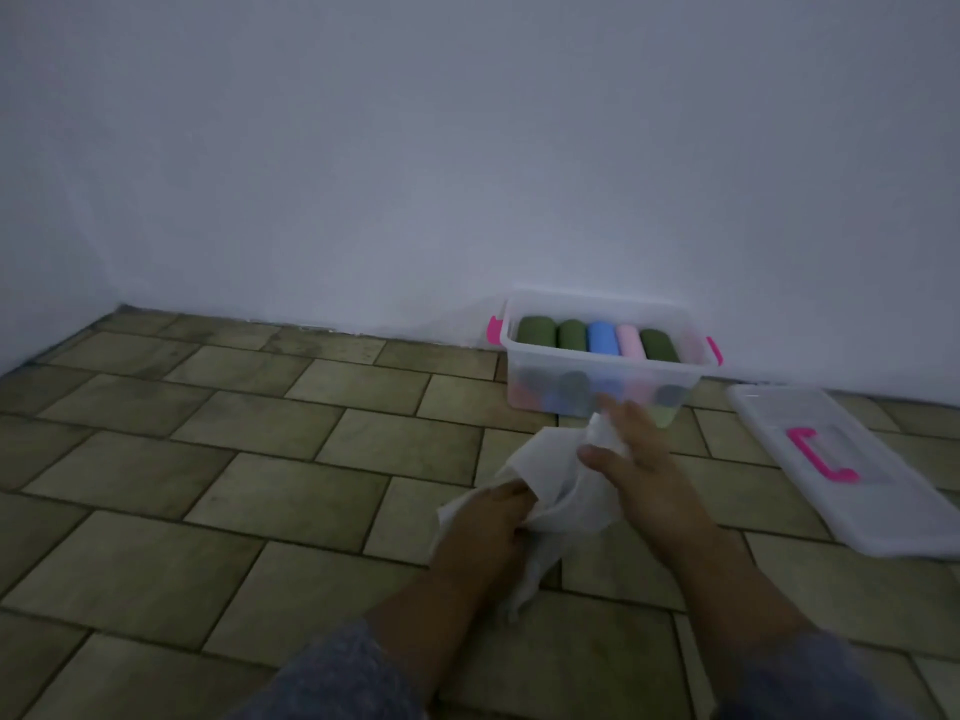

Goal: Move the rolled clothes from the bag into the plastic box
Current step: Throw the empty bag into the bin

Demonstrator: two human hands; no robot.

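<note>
A clear plastic box (524, 356) with pink latches stands on the floor against the white wall. Inside it lie several rolled clothes (597, 337) side by side, green, blue and pink, with more rolls dimly seen through the front wall. In front of the box both hands hold a limp white bag (556, 475). My left hand (488, 522) grips its lower part with closed fingers. My right hand (634, 459) pinches its upper edge between thumb and fingers. The bag looks flat and crumpled; what is inside it cannot be seen.
The box's clear lid (883, 491) with a pink handle (821, 454) lies flat on the floor to the right. The floor is olive-brown tile (260, 459). A white wall runs along the back and meets another at the left corner.
</note>
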